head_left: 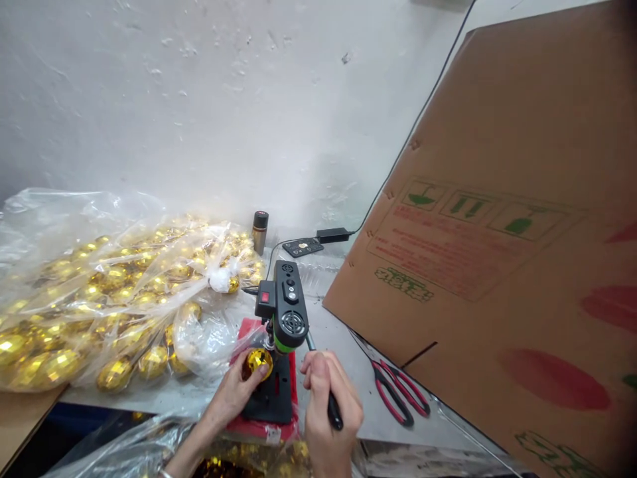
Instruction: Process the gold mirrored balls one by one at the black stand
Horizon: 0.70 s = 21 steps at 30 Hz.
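Note:
A small black bench drill press (291, 305) with a red switch stands on a black base plate over a red sheet. Under its head, my left hand (233, 392) grips a shiny gold faceted ball (259, 362) between thumb and fingers. My right hand (331, 398) is closed around the black-ended lever (334, 411) at the press's right side. The contact point between the drill tip and the ball is hidden by the press head.
Clear plastic bags of gold balls (119, 285) fill the left. Red-handled scissors (398, 392) lie right of my right hand, beside a large cardboard box (497, 232). A dark-capped bottle (259, 232), a phone-like object (302, 247) and a power adapter (333, 234) are near the wall.

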Motion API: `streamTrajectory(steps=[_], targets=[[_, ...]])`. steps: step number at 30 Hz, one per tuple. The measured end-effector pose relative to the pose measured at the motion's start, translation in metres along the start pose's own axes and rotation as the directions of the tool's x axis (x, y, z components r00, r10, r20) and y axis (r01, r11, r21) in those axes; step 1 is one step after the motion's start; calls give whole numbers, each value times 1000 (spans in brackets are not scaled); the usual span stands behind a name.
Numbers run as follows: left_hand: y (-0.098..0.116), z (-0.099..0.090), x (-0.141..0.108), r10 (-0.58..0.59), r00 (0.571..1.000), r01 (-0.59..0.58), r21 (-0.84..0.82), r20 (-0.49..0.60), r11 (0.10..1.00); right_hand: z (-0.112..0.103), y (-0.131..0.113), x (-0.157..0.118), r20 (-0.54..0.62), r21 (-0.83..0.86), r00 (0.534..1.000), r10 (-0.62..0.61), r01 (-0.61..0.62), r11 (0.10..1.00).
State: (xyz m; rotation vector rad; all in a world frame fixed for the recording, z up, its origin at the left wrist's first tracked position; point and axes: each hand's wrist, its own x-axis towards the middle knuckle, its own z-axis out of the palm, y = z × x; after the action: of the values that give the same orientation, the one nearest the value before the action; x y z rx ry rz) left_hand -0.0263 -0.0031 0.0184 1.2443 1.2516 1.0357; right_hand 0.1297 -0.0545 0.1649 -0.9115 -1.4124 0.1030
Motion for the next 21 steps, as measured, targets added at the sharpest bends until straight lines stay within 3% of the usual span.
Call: streamTrajectory(steps=[8,12,16,21], targets=[[-3,1,-3,102,991,-122,284,84,951,0,-1,-2,-2,-11,1000,-23,23,1000],[-7,-1,-7,180,973,-220,352,144,910,0,-2,-3,-5,-22,1000,-28,28,999],[-12,0,-14,185,959,-261,414,215,872,-1,-1,-4,-6,-23,999,-35,35,999],[-4,12,-12,244,961,-275,511,129,814,-3,0,-5,9,-19,999,-40,41,999]])
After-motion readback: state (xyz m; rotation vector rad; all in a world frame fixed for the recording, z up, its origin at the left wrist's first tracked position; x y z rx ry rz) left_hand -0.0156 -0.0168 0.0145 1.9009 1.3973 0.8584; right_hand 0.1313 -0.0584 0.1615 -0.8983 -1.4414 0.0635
